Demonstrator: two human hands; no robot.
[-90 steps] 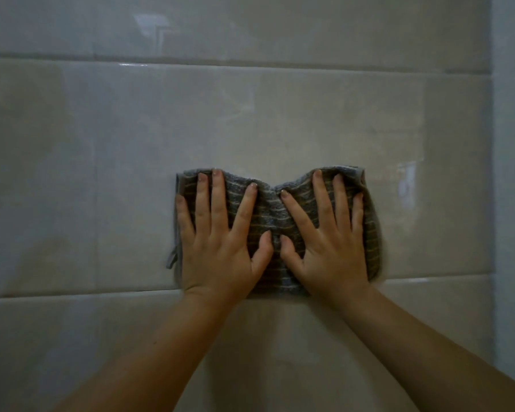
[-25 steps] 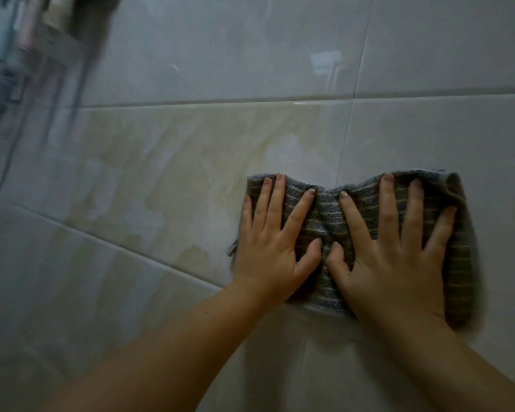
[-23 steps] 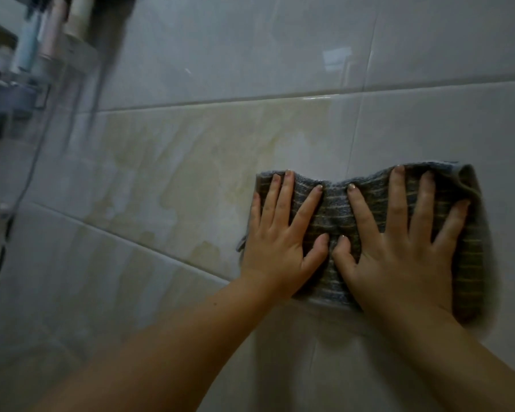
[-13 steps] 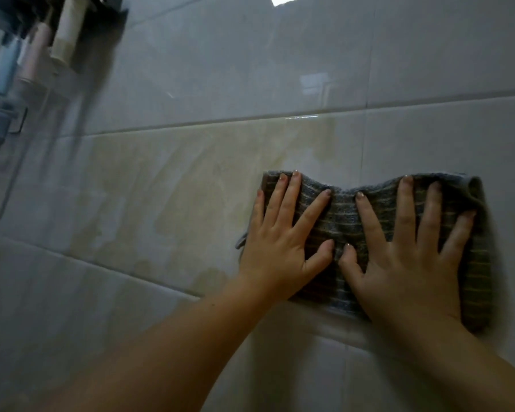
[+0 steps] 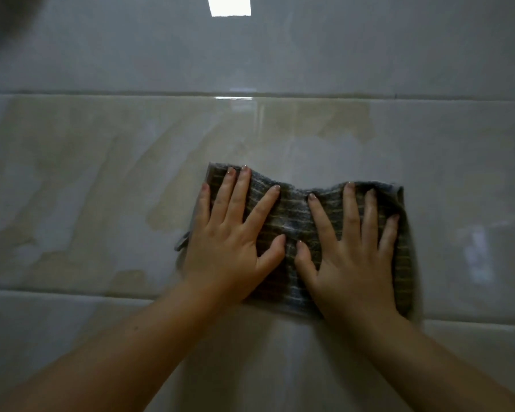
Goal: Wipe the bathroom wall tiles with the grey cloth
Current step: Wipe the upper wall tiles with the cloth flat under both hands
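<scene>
Both hands, left (image 5: 229, 248) and right (image 5: 351, 263), lie spread flat on the grey cloth (image 5: 295, 215), bare tile (image 5: 87, 188) leftward.

A bright rectangular light reflection (image 5: 229, 5) shines at the top edge.

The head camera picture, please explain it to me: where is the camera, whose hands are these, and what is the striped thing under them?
There is no machine here. A person wears one wide-angle camera on the head, looking forward and down, so you see their own two bare arms reaching out. In front is a bathroom wall of large glossy tiles, with dark joint lines running across. The bright patch at the top is a reflected light.

The striped thing is a grey cloth, spread flat on the wall. The left hand and the right hand lie side by side on it with fingers spread, palms pressing it against the tile. Neither hand closes around it; they push it flat. Paler and yellowish patches on the tile left of the cloth may be wet marks or the tile's pattern; I cannot tell which.
</scene>
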